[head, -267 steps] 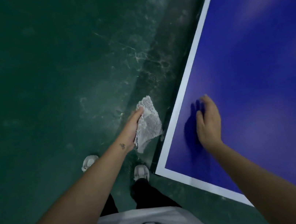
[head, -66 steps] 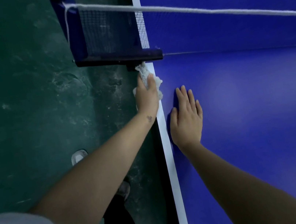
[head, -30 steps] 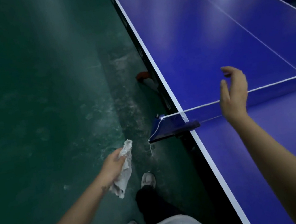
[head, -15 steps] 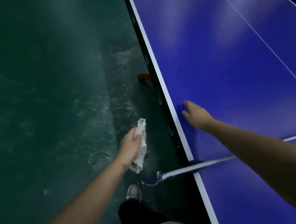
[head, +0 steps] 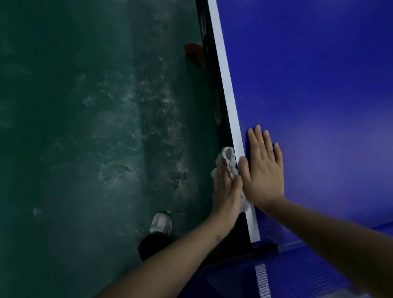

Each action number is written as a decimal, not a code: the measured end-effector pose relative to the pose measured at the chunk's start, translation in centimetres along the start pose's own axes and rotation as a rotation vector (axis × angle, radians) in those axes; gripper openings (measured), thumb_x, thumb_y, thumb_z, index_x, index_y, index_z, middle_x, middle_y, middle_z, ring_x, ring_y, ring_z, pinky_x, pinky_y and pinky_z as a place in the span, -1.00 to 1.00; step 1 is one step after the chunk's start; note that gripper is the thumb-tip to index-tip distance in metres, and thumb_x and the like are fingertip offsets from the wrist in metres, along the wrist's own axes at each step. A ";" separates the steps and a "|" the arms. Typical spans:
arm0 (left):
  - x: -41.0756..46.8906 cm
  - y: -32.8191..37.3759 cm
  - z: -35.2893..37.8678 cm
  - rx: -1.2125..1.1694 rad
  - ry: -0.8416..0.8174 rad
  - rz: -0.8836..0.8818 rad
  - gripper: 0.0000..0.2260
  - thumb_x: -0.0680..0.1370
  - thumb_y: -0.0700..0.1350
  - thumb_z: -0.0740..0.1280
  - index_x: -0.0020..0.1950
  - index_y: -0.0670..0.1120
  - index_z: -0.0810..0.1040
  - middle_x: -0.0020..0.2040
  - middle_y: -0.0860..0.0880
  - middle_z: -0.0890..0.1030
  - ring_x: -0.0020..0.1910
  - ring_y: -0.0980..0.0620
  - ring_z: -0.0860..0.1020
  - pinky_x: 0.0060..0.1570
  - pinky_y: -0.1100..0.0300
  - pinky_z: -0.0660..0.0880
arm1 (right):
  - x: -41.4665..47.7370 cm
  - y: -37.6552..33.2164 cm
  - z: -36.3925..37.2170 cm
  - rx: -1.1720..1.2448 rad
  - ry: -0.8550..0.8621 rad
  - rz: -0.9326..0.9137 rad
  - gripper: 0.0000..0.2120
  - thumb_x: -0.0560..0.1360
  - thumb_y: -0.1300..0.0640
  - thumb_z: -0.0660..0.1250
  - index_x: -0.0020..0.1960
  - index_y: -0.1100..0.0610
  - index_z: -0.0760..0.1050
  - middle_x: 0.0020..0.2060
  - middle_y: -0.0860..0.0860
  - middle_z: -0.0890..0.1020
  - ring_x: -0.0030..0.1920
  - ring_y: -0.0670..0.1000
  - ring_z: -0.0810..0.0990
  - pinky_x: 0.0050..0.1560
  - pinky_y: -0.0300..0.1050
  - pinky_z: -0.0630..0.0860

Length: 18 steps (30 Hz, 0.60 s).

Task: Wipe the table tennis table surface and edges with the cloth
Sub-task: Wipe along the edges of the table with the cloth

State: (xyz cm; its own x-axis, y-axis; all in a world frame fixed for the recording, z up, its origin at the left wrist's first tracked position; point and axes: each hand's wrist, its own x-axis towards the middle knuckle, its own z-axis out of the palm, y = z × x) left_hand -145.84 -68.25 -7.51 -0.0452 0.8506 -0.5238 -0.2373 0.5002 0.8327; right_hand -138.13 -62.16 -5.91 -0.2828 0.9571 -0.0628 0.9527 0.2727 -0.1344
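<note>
Count: we see two hands, one cloth (head: pixel 227 159), one desk (head: pixel 332 77), one shoe (head: pixel 161 221).
Cloth: pale grey, crumpled, against the desk's left side edge.
Left: our left hand (head: pixel 226 193) grips the cloth.
Right: our right hand (head: pixel 264 172) lies flat, fingers straight, on the blue top.

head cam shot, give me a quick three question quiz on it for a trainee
1. True or false: the right hand grips the cloth.
2. The left hand holds the cloth against: A a bat, B the table edge, C a ball.
3. Fill in: the right hand lies flat on the ____ table top.
Key: 1 false; 2 B; 3 blue.
</note>
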 end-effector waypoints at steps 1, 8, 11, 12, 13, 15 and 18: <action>0.3 -0.5 0.6 -0.004 0.052 -0.023 -0.51 0.66 -0.03 0.03 0.54 0.01 -0.10 0.56 0.06 -0.07 0.51 0.17 -0.06 0.50 0.03 -0.03 | 0.0 -0.1 0.0 -0.002 0.005 0.004 -0.40 0.52 -0.03 -0.10 0.52 0.15 0.08 0.52 0.05 0.11 0.51 -0.04 -0.03 0.48 -0.03 -0.11; 4.6 -0.5 0.6 -0.192 0.111 0.059 -0.49 0.64 0.07 -0.04 0.55 -0.02 -0.08 0.56 0.06 -0.06 0.52 0.18 -0.09 0.51 0.01 -0.08 | 0.0 0.0 0.6 -0.003 0.043 0.001 -0.42 0.52 0.02 -0.05 0.51 0.19 0.10 0.50 0.10 0.16 0.51 0.07 0.06 0.46 -0.04 -0.12; 8.0 1.9 -0.3 -0.165 0.157 0.126 -0.54 0.66 -0.02 -0.08 0.54 -0.06 -0.09 0.56 0.03 -0.09 0.52 0.14 -0.11 0.51 -0.01 -0.09 | 0.0 -0.1 0.5 -0.005 0.031 0.001 -0.42 0.53 0.02 -0.06 0.52 0.19 0.09 0.51 0.10 0.15 0.52 0.06 0.04 0.46 -0.04 -0.12; 9.2 2.8 -0.8 -0.151 0.155 0.159 -0.55 0.67 -0.04 -0.09 0.54 -0.07 -0.10 0.56 0.00 -0.10 0.53 0.11 -0.12 0.51 -0.03 -0.10 | 0.0 -0.1 0.5 -0.007 0.029 -0.001 -0.42 0.54 0.02 -0.06 0.52 0.19 0.08 0.51 0.10 0.15 0.52 0.06 0.04 0.46 -0.03 -0.12; 10.5 3.7 -1.3 -0.134 0.139 0.196 -0.56 0.67 -0.04 -0.12 0.54 -0.08 -0.10 0.56 -0.01 -0.11 0.53 0.07 -0.13 0.50 -0.06 -0.11 | 0.0 -0.1 0.4 -0.008 0.028 -0.002 -0.43 0.54 0.02 -0.07 0.52 0.19 0.08 0.51 0.10 0.15 0.52 0.06 0.04 0.47 -0.03 -0.11; 12.7 5.5 -2.3 -0.133 0.088 0.205 -0.56 0.67 -0.03 -0.15 0.54 -0.07 -0.15 0.56 -0.03 -0.15 0.53 0.03 -0.16 0.50 -0.09 -0.11 | 0.0 -0.1 0.5 -0.010 0.023 -0.001 -0.43 0.55 0.02 -0.07 0.52 0.19 0.08 0.51 0.10 0.14 0.52 0.05 0.03 0.47 -0.03 -0.12; 13.9 7.1 -3.0 -0.152 0.072 0.162 -0.56 0.67 -0.04 -0.15 0.54 -0.06 -0.17 0.56 -0.03 -0.17 0.53 0.03 -0.17 0.49 -0.11 -0.10 | -0.1 -0.1 0.5 -0.018 0.017 0.006 -0.43 0.54 0.03 -0.07 0.52 0.18 0.06 0.51 0.09 0.13 0.52 0.05 0.02 0.48 -0.03 -0.12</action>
State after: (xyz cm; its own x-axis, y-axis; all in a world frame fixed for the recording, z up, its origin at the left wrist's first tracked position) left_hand -151.09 -53.36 -9.41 -0.1627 0.9011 -0.4020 -0.3642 0.3238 0.8732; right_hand -138.31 -62.30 -6.34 -0.2750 0.9603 -0.0468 0.9564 0.2682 -0.1160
